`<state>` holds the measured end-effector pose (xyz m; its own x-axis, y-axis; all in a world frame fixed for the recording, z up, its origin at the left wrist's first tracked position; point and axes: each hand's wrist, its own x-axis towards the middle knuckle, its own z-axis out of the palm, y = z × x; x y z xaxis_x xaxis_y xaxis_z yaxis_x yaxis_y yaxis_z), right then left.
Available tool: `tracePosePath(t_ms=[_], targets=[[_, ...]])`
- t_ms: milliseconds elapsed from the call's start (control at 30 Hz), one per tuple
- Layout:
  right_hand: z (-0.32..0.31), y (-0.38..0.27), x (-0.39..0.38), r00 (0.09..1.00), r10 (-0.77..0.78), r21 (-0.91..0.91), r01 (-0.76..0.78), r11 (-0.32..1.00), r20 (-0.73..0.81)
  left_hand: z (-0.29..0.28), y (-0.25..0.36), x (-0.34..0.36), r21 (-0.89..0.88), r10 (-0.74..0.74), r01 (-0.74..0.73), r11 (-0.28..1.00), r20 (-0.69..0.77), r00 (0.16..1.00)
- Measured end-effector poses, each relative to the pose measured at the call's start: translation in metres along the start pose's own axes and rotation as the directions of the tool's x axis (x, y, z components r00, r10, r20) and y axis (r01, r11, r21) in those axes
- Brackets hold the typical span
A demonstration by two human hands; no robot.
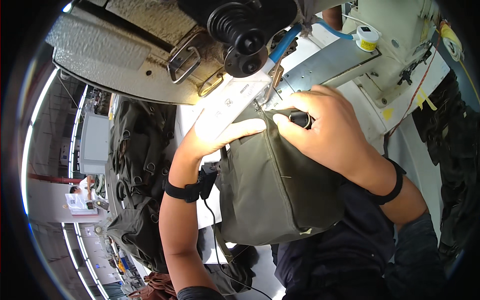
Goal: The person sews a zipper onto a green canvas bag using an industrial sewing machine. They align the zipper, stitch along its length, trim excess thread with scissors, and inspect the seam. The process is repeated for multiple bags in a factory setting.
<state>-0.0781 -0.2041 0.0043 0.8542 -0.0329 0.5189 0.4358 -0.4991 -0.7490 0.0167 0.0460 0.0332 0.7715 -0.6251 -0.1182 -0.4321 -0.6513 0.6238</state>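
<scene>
An olive-green fabric bag (255, 195) with a long seam hangs from the sewing machine's needle area (261, 105) toward my lap. My left hand (227, 136) lies at its upper left edge. Its thumb is stretched flat on the cloth near the seam, while a white bar hides the other fingers. On the other side of the seam, my right hand (330, 122) is closed, with a small black rounded tool (301, 119) held in its curled fingers. The right thumb and index finger come close to the cloth by the needle. What kind of tool it is cannot be made out.
Above my hands hangs the machine's head (115, 55), with the printed white bar (232, 107) and a blue tube (285, 44) below it. Several dark green bags (137, 145) are heaped at the left. Dark cloth (430, 145) hangs at the right. A person (89, 187) sits far left.
</scene>
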Motion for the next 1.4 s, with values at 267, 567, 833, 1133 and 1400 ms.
tracePosePath(t_ms=[267, 567, 833, 1133, 1400], targets=[[0.002, 0.005, 0.009, 0.956, -0.252, -0.194, 0.222, 0.956, -0.148, -0.001, 0.007, 0.005, 0.046, 0.058, -0.058, 0.997, -0.008, 0.998], [-0.005, 0.004, 0.026, 0.986, 0.052, 0.484, -0.123, 0.866, 0.157, -0.008, 0.015, 0.006, 0.118, 0.113, -0.112, 0.987, -0.001, 0.994], [-0.003, 0.008, 0.025, 0.994, -0.099, 0.156, 0.103, 0.982, -0.036, -0.011, 0.026, 0.009, 0.171, 0.17, -0.17, 0.97, 0.018, 0.985], [-0.008, 0.015, 0.027, 0.991, -0.135, -0.128, 0.133, 0.983, -0.006, -0.019, 0.034, 0.012, 0.233, 0.233, -0.238, 0.943, 0.047, 0.971], [-0.011, 0.012, 0.038, 0.994, 0.053, 0.096, -0.062, 0.993, 0.096, -0.022, 0.038, 0.018, 0.273, 0.275, -0.283, 0.919, 0.067, 0.959]])
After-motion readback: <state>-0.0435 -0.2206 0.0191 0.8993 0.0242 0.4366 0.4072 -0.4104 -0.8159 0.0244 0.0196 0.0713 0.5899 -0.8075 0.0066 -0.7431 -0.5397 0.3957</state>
